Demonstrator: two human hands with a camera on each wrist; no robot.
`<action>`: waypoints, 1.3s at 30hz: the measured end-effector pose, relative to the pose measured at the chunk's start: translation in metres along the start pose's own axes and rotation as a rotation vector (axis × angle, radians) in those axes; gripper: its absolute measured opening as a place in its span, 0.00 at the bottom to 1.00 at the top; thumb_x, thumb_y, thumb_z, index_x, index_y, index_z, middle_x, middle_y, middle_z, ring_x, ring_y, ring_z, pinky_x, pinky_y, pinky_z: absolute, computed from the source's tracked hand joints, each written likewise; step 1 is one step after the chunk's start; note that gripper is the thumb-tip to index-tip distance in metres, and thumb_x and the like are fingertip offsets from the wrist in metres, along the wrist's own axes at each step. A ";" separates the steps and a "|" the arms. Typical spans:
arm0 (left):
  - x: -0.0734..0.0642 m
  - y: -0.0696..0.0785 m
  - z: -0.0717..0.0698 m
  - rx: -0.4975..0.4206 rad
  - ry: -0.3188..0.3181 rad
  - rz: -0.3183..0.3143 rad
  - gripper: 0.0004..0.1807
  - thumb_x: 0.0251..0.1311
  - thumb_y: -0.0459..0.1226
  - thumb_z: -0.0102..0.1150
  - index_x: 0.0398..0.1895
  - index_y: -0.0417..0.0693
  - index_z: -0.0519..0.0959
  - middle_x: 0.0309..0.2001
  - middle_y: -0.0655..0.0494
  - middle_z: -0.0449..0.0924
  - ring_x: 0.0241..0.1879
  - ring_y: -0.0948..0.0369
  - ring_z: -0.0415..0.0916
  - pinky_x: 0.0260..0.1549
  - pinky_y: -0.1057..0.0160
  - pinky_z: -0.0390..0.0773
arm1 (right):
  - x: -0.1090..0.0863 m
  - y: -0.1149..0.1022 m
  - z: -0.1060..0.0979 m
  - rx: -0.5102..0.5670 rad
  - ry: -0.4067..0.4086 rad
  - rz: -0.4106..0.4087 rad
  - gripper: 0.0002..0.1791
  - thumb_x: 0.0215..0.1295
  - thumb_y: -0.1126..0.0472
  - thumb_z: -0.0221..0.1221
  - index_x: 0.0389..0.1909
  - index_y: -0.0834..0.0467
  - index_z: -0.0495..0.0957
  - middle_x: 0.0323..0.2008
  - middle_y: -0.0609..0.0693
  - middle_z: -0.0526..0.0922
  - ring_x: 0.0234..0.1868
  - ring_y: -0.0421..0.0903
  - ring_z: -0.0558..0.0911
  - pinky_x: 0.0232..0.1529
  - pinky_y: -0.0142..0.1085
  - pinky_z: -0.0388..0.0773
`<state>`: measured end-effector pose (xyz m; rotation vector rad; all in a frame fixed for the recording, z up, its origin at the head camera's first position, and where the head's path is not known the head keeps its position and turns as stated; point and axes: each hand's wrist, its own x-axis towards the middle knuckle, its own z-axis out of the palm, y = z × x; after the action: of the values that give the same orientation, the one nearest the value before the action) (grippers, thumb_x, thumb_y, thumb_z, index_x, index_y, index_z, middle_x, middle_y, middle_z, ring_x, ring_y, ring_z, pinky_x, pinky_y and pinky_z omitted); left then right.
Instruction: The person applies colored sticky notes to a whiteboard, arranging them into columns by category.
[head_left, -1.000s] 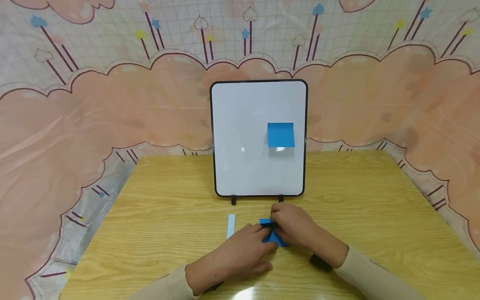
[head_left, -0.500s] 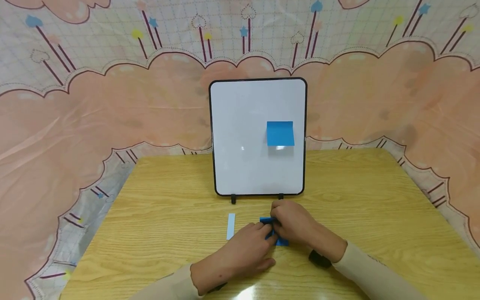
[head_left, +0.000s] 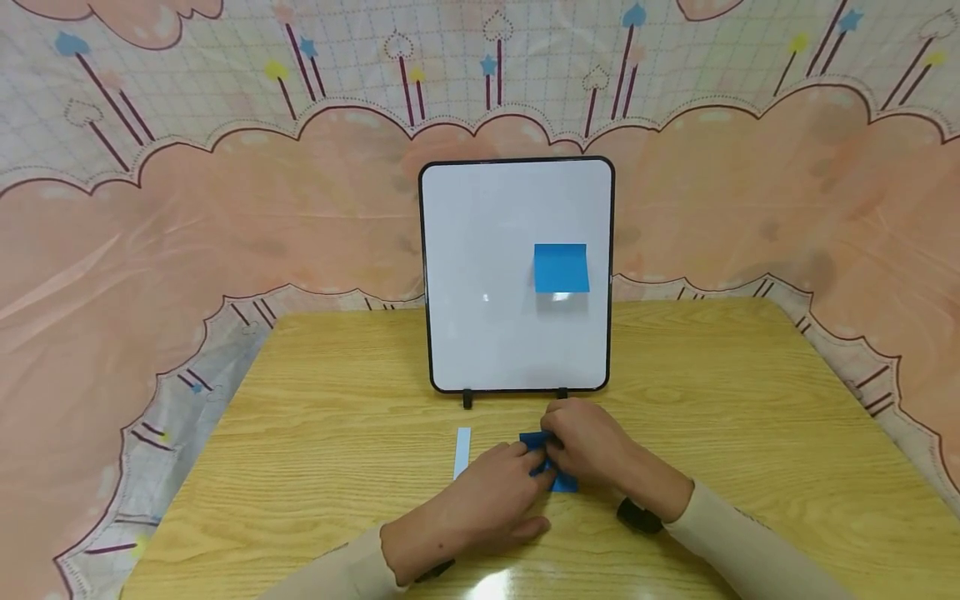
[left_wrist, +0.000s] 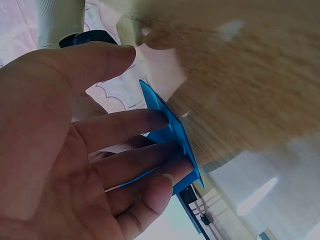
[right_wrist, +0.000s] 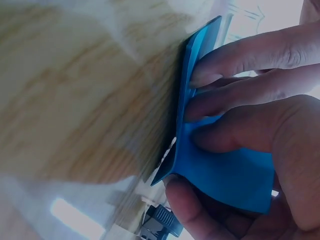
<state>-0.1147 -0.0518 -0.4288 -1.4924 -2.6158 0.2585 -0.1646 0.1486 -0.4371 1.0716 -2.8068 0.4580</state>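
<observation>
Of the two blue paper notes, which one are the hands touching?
The lower blue note, at the table, with the left hand and right hand on it; the upper note hangs on the whiteboard, untouched.

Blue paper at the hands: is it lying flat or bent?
Bent: in the right wrist view, the blue paper curves away from the table, and the right hand pinches it.

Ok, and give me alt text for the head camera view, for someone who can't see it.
A left hand and a right hand meet over blue paper on a wooden table. Beyond them stands a black-framed whiteboard with a blue note on its right half; a pale strip lies left of the paper.
</observation>
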 end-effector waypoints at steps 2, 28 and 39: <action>0.000 -0.001 0.000 -0.004 0.000 0.003 0.31 0.68 0.63 0.63 0.63 0.52 0.83 0.58 0.58 0.83 0.54 0.61 0.79 0.48 0.63 0.81 | 0.000 0.000 0.000 0.010 0.000 0.009 0.18 0.60 0.68 0.70 0.17 0.51 0.74 0.25 0.43 0.80 0.24 0.37 0.71 0.27 0.29 0.71; -0.003 0.002 0.002 -0.015 0.034 -0.005 0.30 0.68 0.64 0.62 0.58 0.51 0.80 0.61 0.54 0.81 0.56 0.59 0.76 0.53 0.63 0.79 | 0.001 0.003 -0.003 -0.028 0.028 -0.018 0.11 0.61 0.69 0.71 0.24 0.55 0.81 0.29 0.46 0.82 0.28 0.40 0.79 0.30 0.32 0.77; -0.002 0.000 0.002 -0.080 -0.004 -0.017 0.30 0.69 0.63 0.61 0.60 0.52 0.79 0.64 0.53 0.79 0.61 0.58 0.75 0.55 0.62 0.79 | 0.000 0.005 -0.001 -0.041 0.094 -0.046 0.09 0.60 0.71 0.71 0.26 0.57 0.82 0.28 0.46 0.81 0.27 0.39 0.80 0.28 0.30 0.78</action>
<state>-0.1136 -0.0534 -0.4307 -1.4944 -2.6698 0.1574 -0.1682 0.1525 -0.4375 1.0751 -2.6923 0.4329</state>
